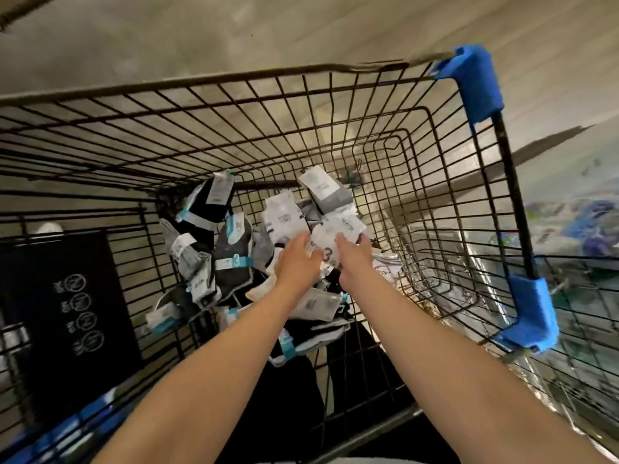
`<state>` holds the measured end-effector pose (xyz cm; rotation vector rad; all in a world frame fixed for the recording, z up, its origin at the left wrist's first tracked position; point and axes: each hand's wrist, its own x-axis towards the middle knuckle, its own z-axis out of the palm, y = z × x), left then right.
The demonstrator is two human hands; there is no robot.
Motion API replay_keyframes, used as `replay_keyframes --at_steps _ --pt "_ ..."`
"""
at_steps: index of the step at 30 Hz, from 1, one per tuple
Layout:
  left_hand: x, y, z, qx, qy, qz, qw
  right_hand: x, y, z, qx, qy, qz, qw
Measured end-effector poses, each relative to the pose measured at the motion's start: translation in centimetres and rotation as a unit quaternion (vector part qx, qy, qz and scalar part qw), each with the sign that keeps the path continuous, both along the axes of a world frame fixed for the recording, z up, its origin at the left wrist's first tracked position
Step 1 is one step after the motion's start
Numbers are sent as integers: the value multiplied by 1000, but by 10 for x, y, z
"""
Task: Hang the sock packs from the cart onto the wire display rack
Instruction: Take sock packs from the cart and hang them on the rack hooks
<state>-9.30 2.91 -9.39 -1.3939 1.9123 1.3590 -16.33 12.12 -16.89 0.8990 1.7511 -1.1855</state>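
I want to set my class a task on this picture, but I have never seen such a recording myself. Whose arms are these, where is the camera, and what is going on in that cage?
There is no machine here. A person wears one wide-angle camera on the head, so you look down along their own bare arms. The cage is a black wire shopping cart with blue plastic corner guards. On its bottom lies a loose pile of sock packs in black, grey and white, wrapped in paper bands. The right hand pinches a white sock pack printed with a large 3. The left hand touches the same pack, though whether it grips it is unclear.
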Motion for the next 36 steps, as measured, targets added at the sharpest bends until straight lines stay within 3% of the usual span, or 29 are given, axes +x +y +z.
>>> replay_keyframes --at_steps 4,7,10,12,17,24,36 --pt "8 1 35 -49 -38 -28 998 -1 -9 67 -21 30 63 997" --pt "17 -2 63 -77 16 -23 997 -1 -14 121 -55 57 109 991" --pt "29 -5 81 39 76 67 994 -1 -14 146 -100 27 148 984" --pt "37 -5 85 89 67 104 988 3 -11 154 -117 -3 176 977" --pt "53 7 82 54 28 145 988 19 -4 162 -76 9 264 962" --pt "74 -11 63 17 8 353 935 13 9 148 -4 43 258 965" --pt "71 -40 9 -7 23 339 940 5 -59 85 -68 5 287 955"
